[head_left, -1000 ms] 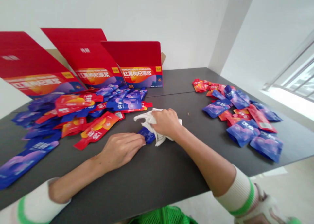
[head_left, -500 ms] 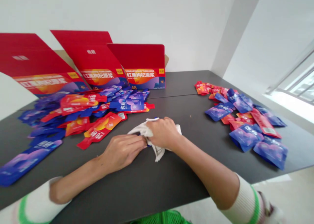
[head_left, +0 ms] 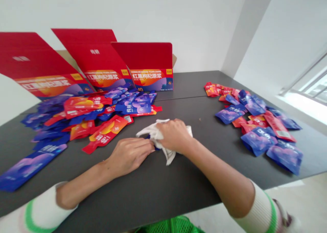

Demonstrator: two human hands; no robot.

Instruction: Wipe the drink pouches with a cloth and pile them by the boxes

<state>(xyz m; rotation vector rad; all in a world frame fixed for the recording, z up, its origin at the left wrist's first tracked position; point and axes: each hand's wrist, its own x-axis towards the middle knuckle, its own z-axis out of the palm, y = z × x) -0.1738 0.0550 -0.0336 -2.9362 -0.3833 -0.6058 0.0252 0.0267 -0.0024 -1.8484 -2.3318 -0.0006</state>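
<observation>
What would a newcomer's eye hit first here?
Probably the three red boxes, flaps raised, along the back left of the dark table, with a heap of blue and red pouches before them. Then, at center, the right hand pressing a white cloth beside the left hand. A smaller pouch group lies at right.

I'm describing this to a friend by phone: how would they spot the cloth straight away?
Find the dark table, with red boxes standing at its back. Near its middle, between two heaps of pouches, the right hand grips the crumpled cloth. It is plain white, while the pouches on either side are printed red or blue.
</observation>
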